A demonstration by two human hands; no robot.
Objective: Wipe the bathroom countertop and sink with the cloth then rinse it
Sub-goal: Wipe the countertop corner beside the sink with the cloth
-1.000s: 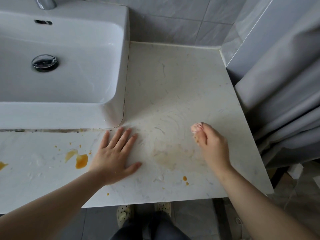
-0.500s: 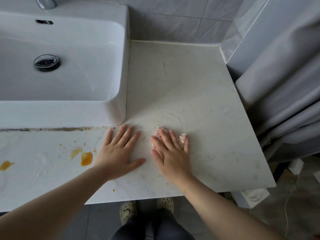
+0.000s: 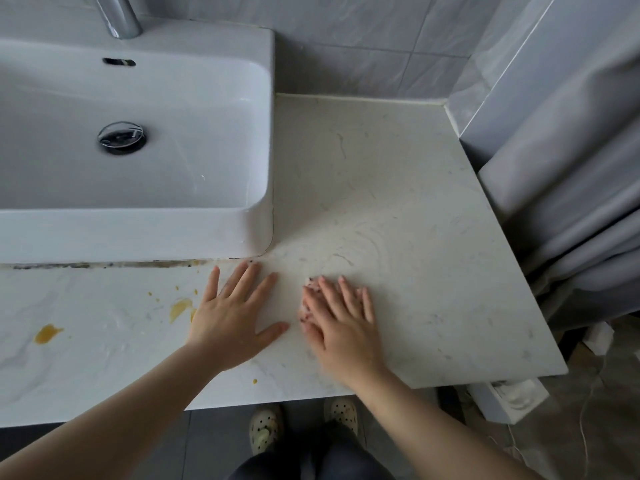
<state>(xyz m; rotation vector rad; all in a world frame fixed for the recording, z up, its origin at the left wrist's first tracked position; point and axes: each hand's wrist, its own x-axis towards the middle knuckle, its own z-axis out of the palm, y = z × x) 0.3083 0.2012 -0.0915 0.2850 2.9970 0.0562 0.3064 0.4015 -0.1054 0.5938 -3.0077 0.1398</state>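
Note:
My right hand (image 3: 341,323) lies flat with straight fingers on a small pale cloth (image 3: 307,295) and presses it onto the white marble countertop (image 3: 408,209); only the cloth's left edge shows beside my fingers. My left hand (image 3: 232,315) rests flat on the countertop just to the left, fingers spread, holding nothing. Orange-yellow stains (image 3: 180,308) lie left of my left hand, with another orange stain (image 3: 46,333) further left. The white sink (image 3: 138,233) with its chrome drain plug (image 3: 121,137) stands at the back left.
A chrome tap (image 3: 119,15) rises behind the sink. Grey tiled walls bound the countertop at the back and right. A grey curtain (image 3: 571,188) hangs at the right. A white box (image 3: 509,400) sits on the floor below the countertop's front edge.
My right hand swept left from the countertop's right part to beside my left hand, going from bunched round the cloth to flat on it. The brownish smear there has gone. My left hand stayed.

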